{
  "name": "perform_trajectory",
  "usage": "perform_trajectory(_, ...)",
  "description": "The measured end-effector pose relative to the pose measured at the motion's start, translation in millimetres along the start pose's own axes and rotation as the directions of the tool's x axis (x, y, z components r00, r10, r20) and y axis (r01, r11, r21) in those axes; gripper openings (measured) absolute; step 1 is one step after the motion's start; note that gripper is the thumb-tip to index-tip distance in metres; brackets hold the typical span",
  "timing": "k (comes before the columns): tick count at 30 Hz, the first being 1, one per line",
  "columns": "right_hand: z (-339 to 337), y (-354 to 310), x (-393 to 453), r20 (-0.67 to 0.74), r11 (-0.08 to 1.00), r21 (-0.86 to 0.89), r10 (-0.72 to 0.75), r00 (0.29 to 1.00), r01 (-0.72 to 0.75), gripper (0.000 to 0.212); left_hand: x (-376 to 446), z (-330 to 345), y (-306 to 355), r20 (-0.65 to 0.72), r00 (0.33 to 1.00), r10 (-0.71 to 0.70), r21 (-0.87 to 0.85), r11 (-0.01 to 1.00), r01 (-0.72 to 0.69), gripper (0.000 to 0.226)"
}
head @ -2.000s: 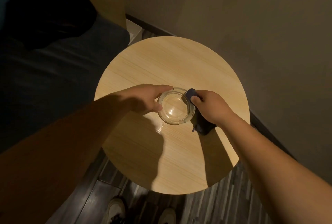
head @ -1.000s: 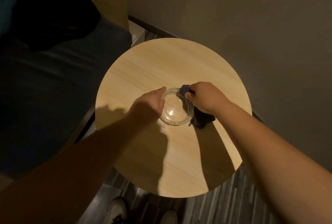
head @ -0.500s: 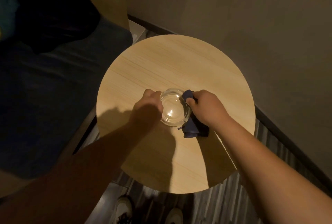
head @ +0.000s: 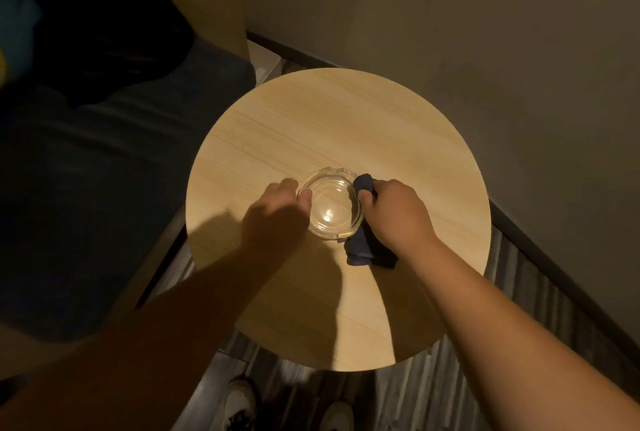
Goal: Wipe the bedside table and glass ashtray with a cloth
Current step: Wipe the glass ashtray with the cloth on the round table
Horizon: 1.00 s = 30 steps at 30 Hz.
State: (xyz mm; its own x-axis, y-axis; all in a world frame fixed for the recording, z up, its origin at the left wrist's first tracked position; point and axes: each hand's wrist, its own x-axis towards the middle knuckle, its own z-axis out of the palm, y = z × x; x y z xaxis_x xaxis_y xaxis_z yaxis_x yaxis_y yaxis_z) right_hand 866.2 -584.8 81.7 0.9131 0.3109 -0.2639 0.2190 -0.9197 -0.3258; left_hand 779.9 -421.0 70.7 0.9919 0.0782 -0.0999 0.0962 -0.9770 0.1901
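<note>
A clear glass ashtray [head: 330, 207] stands near the middle of the round light-wood bedside table [head: 329, 126]. My left hand [head: 275, 214] grips the ashtray's left rim, thumb against the glass. My right hand [head: 394, 214] is closed on a dark blue cloth [head: 362, 247]. One end of the cloth pokes out above my fingers and presses on the ashtray's right rim. The rest of the cloth trails down onto the tabletop below the ashtray.
A dark bed [head: 90, 171] lies along the left of the table. A grey wall [head: 502, 50] with a dark skirting board runs behind and to the right. My shoes [head: 239, 403] stand on the striped floor under the table's near edge.
My left hand has shifted its hold around the ashtray's left rim. The cloth in my right hand has slid along the right rim. The ashtray stays in place.
</note>
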Motion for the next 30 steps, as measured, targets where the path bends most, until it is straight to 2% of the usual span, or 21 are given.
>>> perform_trajectory(3, 3.1, -0.5, -4.3, -0.017, 1.000, -0.002, 0.016, 1.000, -0.016, 0.032, -9.4, 5.9, 8.7, 0.069, 0.993, -0.093, -0.034, 0.995, 0.095, 0.016)
perform_trajectory(4, 3.4, -0.3, -5.0, -0.016, 1.000, 0.003, 0.013, 1.000, -0.013, 0.031, -5.2, 10.4, 10.5, 0.032, 0.991, -0.126, -0.019, 0.992, 0.127, 0.019)
perform_trajectory(6, 2.4, 1.5, -4.8, 0.008, 1.000, 0.027, 0.001, 1.000, -0.001, 0.030, -1.0, 17.9, 8.2, -0.013, 0.997, -0.078, 0.060, 0.995, 0.079, 0.028)
perform_trajectory(8, -1.8, 4.3, -0.9, 0.049, 0.999, 0.031, -0.020, 0.999, 0.018, 0.031, -0.8, 10.8, 4.4, 0.091, 0.995, -0.032, 0.088, 0.996, 0.024, 0.030)
perform_trajectory(10, -8.8, 6.1, 8.1, 0.096, 0.998, 0.016, -0.056, 0.994, 0.054, 0.030, 8.9, 0.4, -0.8, 0.135, 0.991, -0.011, 0.095, 0.995, -0.002, 0.021)
perform_trajectory(13, -19.7, 1.6, 28.4, 0.163, 0.986, -0.036, -0.152, 0.975, 0.160, 0.023, 29.0, -0.7, -7.3, 0.159, 0.986, -0.052, -0.069, 0.996, 0.063, 0.006)
perform_trajectory(17, -29.9, -8.7, 51.2, 0.284, 0.946, -0.162, -0.228, 0.931, 0.281, 0.024, 54.2, 12.1, -21.9, 0.187, 0.978, 0.089, -0.137, 0.989, -0.064, 0.023)
perform_trajectory(20, -31.4, -6.3, 51.8, 0.297, 0.933, -0.181, -0.249, 0.922, 0.310, 0.027, 62.2, 6.3, -35.2, 0.215, 0.964, 0.156, -0.180, 0.977, -0.118, 0.027)
perform_trajectory(22, -26.9, -4.1, 45.3, 0.245, 0.956, -0.139, -0.221, 0.944, 0.259, 0.027, 67.9, -0.5, -35.4, 0.205, 0.963, 0.176, -0.174, 0.975, -0.141, 0.029)
perform_trajectory(24, -19.0, -4.2, 35.1, 0.169, 0.986, -0.066, -0.142, 0.975, 0.155, 0.029, 68.0, -1.9, -29.4, 0.165, 0.977, 0.137, -0.132, 0.984, -0.116, 0.031)
perform_trajectory(26, -10.6, -5.0, 22.4, 0.087, 0.998, -0.026, -0.059, 0.994, 0.062, 0.029, 54.6, -1.9, -23.0, 0.128, 0.991, -0.044, -0.131, 0.990, 0.061, 0.030)
perform_trajectory(27, -6.7, -5.2, 15.6, 0.048, 0.999, -0.014, -0.028, 0.998, 0.028, 0.031, 40.4, -0.9, -18.5, 0.062, 0.992, -0.112, -0.156, 0.980, 0.121, 0.027)
perform_trajectory(28, -3.3, -5.0, 8.7, 0.017, 1.000, 0.007, 0.003, 1.000, -0.003, 0.032, 25.8, 3.3, -12.4, -0.014, 0.996, -0.091, -0.104, 0.991, 0.089, 0.025)
perform_trajectory(30, 2.5, -5.3, -1.8, -0.014, 0.996, 0.072, 0.049, 0.999, -0.048, 0.036, -2.0, 10.1, -0.8, -0.005, 0.998, -0.056, -0.022, 0.998, 0.056, 0.020)
